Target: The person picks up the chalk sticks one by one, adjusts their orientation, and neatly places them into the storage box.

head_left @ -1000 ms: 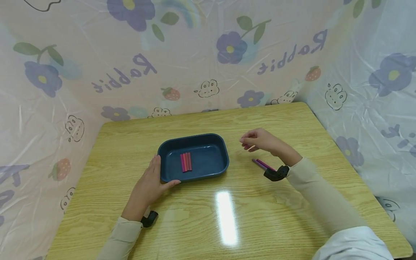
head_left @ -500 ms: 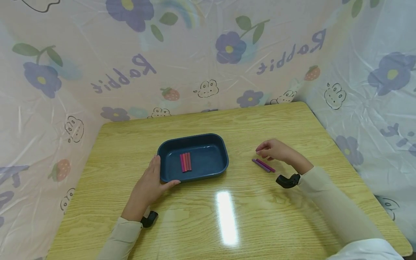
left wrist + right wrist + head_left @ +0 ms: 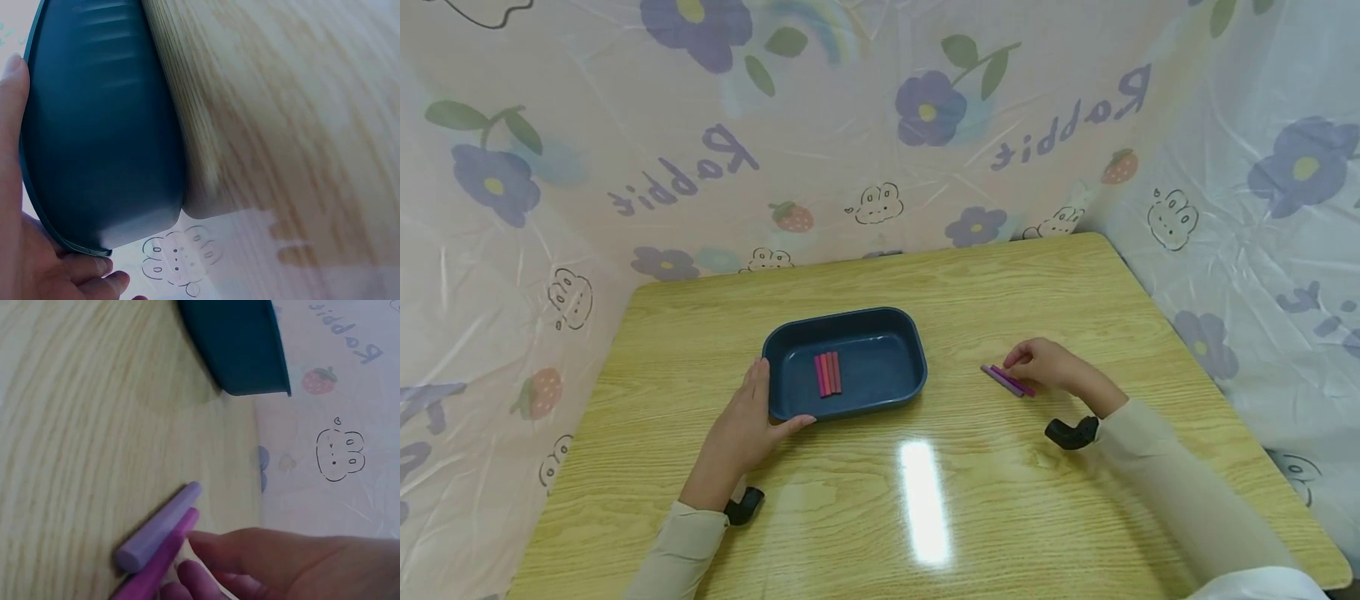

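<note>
My left hand rests against the left end of a dark blue rectangular tray, its thumb along the near rim. In the left wrist view its fingers lie outside the tray's wall, fairly straight. Inside the tray, several pink, red and brownish sticks lie side by side. To the right, two more sticks rest on the table, one lavender and one magenta, next to each other. With curled fingers, my right hand pinches the magenta stick, which still lies on the table; part of its grip is hidden.
A wood-grain table carries everything, with a bright light reflection near the front. Printed plastic sheeting with flowers and rabbits stands behind and at both sides. Black wrist cameras sit below each hand.
My right hand has moved from near the tray's right side, rightward and down toward me, onto the magenta stick. The left hand and the tray stay where they were.
</note>
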Demonstrator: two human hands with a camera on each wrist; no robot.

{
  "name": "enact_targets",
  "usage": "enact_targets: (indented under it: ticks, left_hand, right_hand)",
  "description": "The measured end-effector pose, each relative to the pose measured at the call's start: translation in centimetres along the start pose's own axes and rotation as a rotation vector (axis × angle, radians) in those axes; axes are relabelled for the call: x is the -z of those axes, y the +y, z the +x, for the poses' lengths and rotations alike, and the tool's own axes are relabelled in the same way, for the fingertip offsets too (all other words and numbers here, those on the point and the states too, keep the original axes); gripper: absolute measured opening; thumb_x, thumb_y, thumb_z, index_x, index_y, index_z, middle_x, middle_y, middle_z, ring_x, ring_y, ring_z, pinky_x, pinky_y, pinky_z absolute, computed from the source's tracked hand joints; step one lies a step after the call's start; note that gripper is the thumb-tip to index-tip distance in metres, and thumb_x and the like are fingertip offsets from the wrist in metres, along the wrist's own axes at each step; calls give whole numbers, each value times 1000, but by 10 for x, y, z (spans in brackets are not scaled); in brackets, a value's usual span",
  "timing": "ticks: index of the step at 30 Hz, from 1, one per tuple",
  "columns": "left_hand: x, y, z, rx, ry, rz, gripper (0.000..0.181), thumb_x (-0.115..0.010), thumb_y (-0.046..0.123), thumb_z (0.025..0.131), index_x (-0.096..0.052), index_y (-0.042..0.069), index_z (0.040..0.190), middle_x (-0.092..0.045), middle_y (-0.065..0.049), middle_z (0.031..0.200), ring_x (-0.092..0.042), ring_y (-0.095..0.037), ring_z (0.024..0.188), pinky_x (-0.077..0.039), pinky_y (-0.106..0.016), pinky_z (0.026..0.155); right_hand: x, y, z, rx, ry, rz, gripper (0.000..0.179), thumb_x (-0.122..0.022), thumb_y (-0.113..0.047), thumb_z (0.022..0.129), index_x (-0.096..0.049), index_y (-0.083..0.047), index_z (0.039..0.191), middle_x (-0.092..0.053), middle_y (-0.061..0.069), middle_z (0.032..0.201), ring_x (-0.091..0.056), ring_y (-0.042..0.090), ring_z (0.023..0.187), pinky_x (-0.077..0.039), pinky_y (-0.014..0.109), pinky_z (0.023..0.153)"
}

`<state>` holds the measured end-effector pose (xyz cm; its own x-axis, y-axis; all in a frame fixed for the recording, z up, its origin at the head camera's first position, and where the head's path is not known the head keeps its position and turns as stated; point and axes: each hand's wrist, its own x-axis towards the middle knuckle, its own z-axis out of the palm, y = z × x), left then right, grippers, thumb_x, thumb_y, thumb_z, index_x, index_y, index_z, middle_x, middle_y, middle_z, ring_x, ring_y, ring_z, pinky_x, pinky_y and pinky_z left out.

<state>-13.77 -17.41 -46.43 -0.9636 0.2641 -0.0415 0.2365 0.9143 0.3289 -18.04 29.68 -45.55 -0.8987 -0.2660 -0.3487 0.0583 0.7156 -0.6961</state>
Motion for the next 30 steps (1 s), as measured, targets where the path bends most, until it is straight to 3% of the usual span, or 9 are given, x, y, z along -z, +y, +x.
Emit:
enact_targets:
  ticks: [10, 14, 19, 25, 30]
  left_hand:
    - [0, -1, 0, 8, 1, 9, 118, -41, 82, 72, 6, 5, 148, 1, -16, 154, -7, -31, 140, -21, -51, 107]
    - [0, -2, 0, 9, 4, 7, 118, -42, 82, 72, 6, 5, 148, 0, -16, 154, -7, -31, 140, -21, -51, 107]
    - [0, -2, 0, 7, -6, 2, 119, -42, 82, 72, 7, 5, 148, 1, -16, 154, -7, -31, 140, -21, -52, 107]
    - [0, -1, -1, 9, -12, 5, 119, -41, 82, 72, 8, 5, 148, 2, -16, 154, -6, -30, 140, -21, -51, 107]
    - [-1, -1, 0, 6, -9, 8, 118, -40, 82, 72, 8, 6, 148, 2, -16, 154, -6, -30, 140, -21, -51, 108]
  right_hand:
    - [-10, -2, -4, 42, 18, -29, 14, -57, -7, 90, -58, 4, 100, -59, 10, 86, -55, 20, 68, -49, 30, 57]
    - [-15, -2, -3, 101, 60, -96, 12, -58, -5, 89, -57, 3, 98, -60, 9, 86, -54, 18, 69, -47, 29, 57]
    - [-20, -3, -2, 110, 95, -108, 9, -55, -2, 90, -55, 1, 98, -59, 10, 84, -56, 17, 64, -48, 28, 54]
    - [-18, -5, -4, 109, 61, -128, 13, -47, 0, 93, -58, 2, 100, -59, 11, 84, -56, 17, 61, -49, 28, 53]
    - [-13, -4, -5, 172, 4, -180, 20, -46, 9, 86, -59, 5, 101, -57, 17, 94, -54, 16, 63, -47, 28, 56]
